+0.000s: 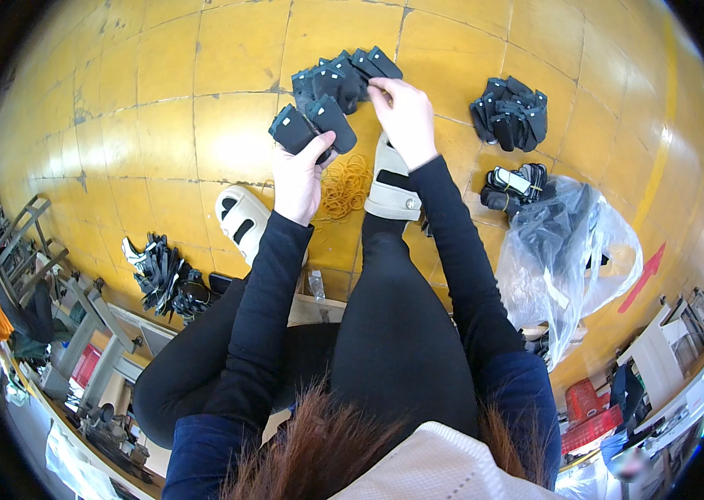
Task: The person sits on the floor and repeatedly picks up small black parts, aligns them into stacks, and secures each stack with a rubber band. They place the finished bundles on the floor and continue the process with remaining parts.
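Black-sleeved forearms reach out from below me over the yellow tiled floor [202,125]. My left hand [300,179] is closed around two black padded pieces [312,125], held above loose rubber bands [345,185]. My right hand [406,117] pinches one piece at the edge of the pile of black pieces [348,77] lying straight ahead on the floor.
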